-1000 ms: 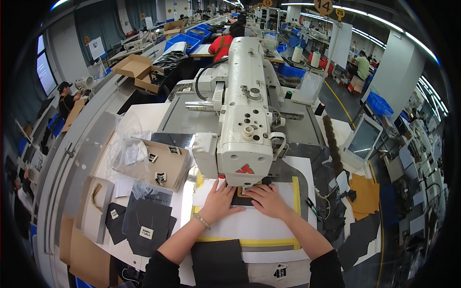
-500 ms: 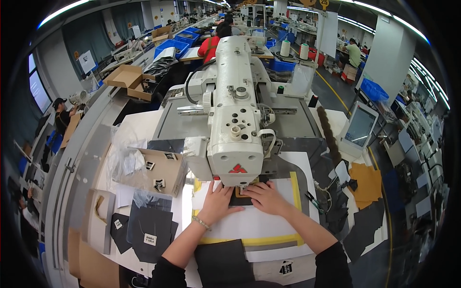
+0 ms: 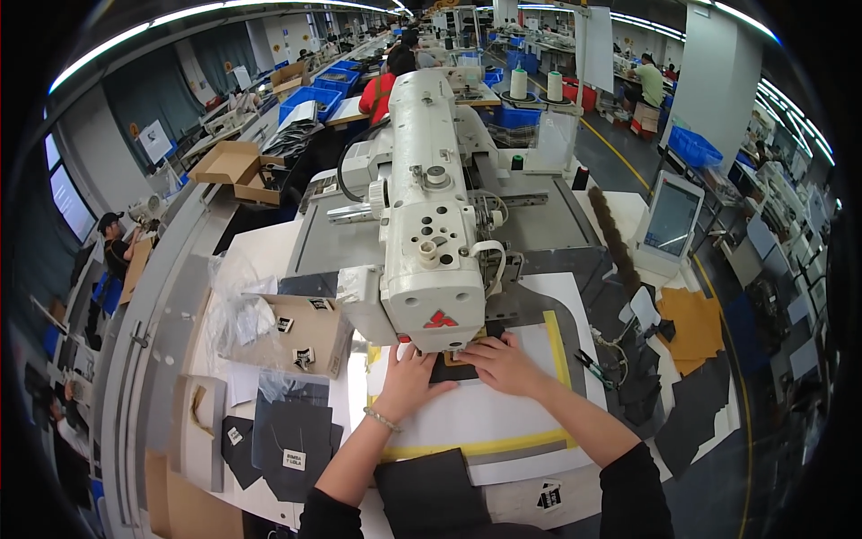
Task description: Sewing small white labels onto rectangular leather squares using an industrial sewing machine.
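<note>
Under the head of a large white industrial sewing machine [image 3: 429,292], my two hands rest on either side of a small dark piece [image 3: 442,372]. My left hand [image 3: 409,388] lies flat at its left edge, thumb pointing toward the right. On the other side my right hand [image 3: 503,366] reaches in with fingers stretched out by the presser area, its fingertips partly hidden by the machine. A tan, frame-like part [image 3: 463,358] shows beside the right fingers. Beneath both hands is a white sheet [image 3: 489,415] edged with yellow tape.
Left of the machine stand a cardboard tray [image 3: 334,337] with labels and dark pieces [image 3: 294,431] bearing a white label. A black panel [image 3: 429,490] lies in front. To the right are pliers-like snippers [image 3: 593,366], mustard-coloured pieces [image 3: 690,323] and a control screen [image 3: 672,220].
The camera view has tilted and shifted slightly. Both hands stay in nearly the same place on the dark piece beneath the machine head.
</note>
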A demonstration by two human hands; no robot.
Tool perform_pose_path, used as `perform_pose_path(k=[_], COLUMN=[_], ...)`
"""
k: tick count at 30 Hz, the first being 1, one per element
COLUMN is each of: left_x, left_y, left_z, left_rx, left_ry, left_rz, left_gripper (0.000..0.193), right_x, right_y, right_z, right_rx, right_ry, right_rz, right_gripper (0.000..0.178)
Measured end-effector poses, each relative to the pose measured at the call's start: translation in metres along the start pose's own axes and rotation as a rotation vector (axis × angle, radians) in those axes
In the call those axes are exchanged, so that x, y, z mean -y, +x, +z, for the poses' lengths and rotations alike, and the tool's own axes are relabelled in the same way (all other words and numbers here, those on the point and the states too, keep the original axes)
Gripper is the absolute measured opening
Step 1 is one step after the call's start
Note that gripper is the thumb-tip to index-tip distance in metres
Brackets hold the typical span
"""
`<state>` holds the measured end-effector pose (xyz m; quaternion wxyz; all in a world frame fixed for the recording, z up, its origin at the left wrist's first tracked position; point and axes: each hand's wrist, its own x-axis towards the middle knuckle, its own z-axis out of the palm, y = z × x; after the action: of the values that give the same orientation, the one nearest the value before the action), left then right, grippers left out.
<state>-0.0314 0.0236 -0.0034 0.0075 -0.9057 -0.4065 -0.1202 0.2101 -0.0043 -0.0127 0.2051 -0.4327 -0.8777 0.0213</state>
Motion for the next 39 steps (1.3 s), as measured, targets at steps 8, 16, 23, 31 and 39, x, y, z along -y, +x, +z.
perform_pose_path(k=[8,16,23,31,39], left_x=[0.013,0.014,0.012,0.012,0.022], left_y=[0.012,0.010,0.010,0.007,-0.015], left_z=[0.005,0.004,0.001,-0.014,-0.016], left_rx=[-0.006,0.029,0.045,0.191,-0.004], left_ry=[-0.027,-0.042,-0.015,-0.100,-0.137], left_rz=[-0.005,-0.017,-0.028,-0.075,0.135], left_gripper=[0.078,0.070,0.069,0.066,0.043], right_x=[-0.014,-0.011,-0.004,-0.005,0.016], right_y=[0.009,0.005,-0.006,-0.011,0.001], right_z=[0.004,0.002,-0.008,-0.010,0.002], right_rx=[-0.055,-0.147,-0.168,-0.089,0.034], right_ry=[-0.023,-0.025,-0.054,-0.038,0.059], right_rz=[-0.013,-0.029,-0.027,-0.082,-0.129], right_gripper=[0.037,0.032,0.023,0.020,0.025])
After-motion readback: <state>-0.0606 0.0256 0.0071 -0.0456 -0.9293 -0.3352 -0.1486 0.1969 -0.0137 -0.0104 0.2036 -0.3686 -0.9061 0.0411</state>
